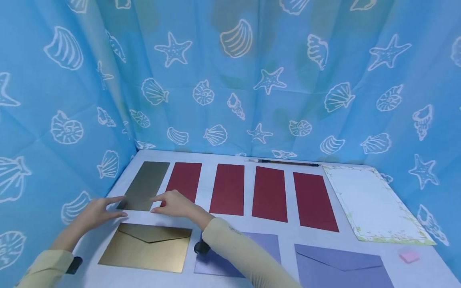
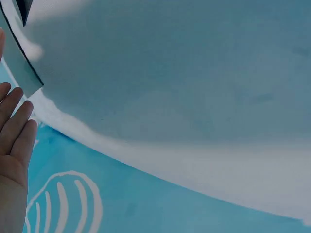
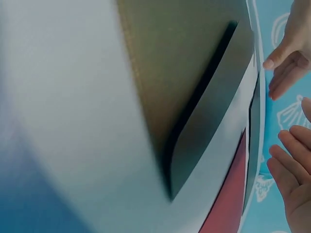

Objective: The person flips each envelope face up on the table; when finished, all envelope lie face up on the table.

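Note:
A dark gold card [image 1: 144, 186] lies flat at the left end of a row of cards. My left hand [image 1: 95, 215] is at its lower left corner, thumb and fingers spread with the index fingertip on or just over the edge. My right hand [image 1: 175, 204] reaches to the lower right side of the same card, its fingers extended. Beneath that hand, the nearest red card [image 1: 185, 178] is partly covered. In the right wrist view both the right hand [image 3: 294, 179] and the left hand [image 3: 291, 53] show straight fingers. Closer to the body lies a gold envelope [image 1: 147, 250] with a pointed flap.
More red cards, such as one [image 1: 227, 190] in the middle, continue the row rightward. Two purple envelopes, one [image 1: 342, 268] at right, lie in front. A brush [image 1: 284, 162] lies at the back, bordered paper [image 1: 374, 202] at right, a pink pad [image 1: 409, 256] below it.

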Demonstrator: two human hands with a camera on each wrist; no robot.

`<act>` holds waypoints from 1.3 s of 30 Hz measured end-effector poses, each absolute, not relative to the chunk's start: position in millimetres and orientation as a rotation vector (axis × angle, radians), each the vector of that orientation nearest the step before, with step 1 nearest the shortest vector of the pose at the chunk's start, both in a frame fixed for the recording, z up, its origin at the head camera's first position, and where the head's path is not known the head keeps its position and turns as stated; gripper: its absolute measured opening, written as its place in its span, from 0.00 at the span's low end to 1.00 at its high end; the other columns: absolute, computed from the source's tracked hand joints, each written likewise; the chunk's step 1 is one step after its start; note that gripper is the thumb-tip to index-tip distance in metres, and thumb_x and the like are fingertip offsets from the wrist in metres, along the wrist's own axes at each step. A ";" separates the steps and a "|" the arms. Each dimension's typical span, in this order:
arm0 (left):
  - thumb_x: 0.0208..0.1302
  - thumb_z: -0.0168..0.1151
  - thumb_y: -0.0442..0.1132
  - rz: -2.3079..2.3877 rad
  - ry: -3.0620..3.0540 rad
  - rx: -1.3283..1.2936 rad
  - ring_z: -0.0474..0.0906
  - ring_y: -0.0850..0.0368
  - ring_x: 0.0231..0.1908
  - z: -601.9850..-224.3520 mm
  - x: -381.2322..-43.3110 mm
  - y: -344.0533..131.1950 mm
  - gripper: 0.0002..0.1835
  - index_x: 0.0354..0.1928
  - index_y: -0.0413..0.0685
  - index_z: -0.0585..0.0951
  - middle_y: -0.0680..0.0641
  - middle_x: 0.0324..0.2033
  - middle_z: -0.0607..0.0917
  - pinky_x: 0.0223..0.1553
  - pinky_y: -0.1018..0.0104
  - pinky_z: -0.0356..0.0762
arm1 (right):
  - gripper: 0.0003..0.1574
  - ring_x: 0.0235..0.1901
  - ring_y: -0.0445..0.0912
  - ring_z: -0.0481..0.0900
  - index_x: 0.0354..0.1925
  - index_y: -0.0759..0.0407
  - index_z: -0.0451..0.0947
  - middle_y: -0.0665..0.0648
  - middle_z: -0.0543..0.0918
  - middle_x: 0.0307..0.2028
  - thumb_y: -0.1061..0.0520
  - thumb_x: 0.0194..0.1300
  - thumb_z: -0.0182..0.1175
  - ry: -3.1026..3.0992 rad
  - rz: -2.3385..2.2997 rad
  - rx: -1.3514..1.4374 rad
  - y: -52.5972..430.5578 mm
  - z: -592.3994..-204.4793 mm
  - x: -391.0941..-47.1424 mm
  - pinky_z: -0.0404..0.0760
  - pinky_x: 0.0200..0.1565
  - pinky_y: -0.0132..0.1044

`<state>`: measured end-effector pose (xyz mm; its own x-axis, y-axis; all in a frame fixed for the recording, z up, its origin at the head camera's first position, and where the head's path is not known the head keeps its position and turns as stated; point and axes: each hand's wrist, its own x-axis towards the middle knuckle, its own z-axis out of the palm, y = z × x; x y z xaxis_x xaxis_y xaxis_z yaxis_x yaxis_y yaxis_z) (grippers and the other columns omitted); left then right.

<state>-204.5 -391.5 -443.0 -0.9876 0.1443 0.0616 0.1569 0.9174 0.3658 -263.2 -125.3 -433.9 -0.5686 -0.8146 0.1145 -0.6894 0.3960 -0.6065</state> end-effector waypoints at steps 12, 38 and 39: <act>0.45 0.75 0.59 -0.541 -3.157 -0.111 0.71 0.25 0.53 -448.1 -218.9 -389.0 0.50 0.61 0.28 0.70 0.21 0.56 0.71 0.42 0.44 0.80 | 0.27 0.11 0.38 0.57 0.64 0.56 0.73 0.48 0.72 0.16 0.52 0.69 0.59 2.503 -0.751 -1.228 -143.4 -431.8 -263.9 0.67 0.20 0.23; 0.47 0.73 0.58 -0.484 -3.090 -0.265 0.66 0.25 0.58 -462.7 -229.6 -388.8 0.47 0.62 0.29 0.71 0.24 0.58 0.70 0.50 0.37 0.72 | 0.29 0.11 0.38 0.60 0.67 0.54 0.69 0.48 0.79 0.54 0.58 0.69 0.56 2.518 -0.555 -1.209 -155.2 -442.3 -269.6 0.67 0.18 0.24; 0.48 0.74 0.57 -0.481 -3.085 -0.265 0.66 0.25 0.58 -462.8 -229.9 -388.6 0.46 0.61 0.30 0.72 0.24 0.58 0.71 0.50 0.38 0.73 | 0.29 0.11 0.38 0.60 0.67 0.54 0.68 0.49 0.80 0.53 0.57 0.69 0.56 2.522 -0.536 -1.207 -155.8 -442.5 -269.8 0.67 0.18 0.24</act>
<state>-229.9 -388.6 -462.8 -0.9856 0.1654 0.0339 0.1679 0.9386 0.3014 -269.8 -155.8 -442.5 -0.6051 -0.7898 -0.1009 -0.6806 0.5788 -0.4492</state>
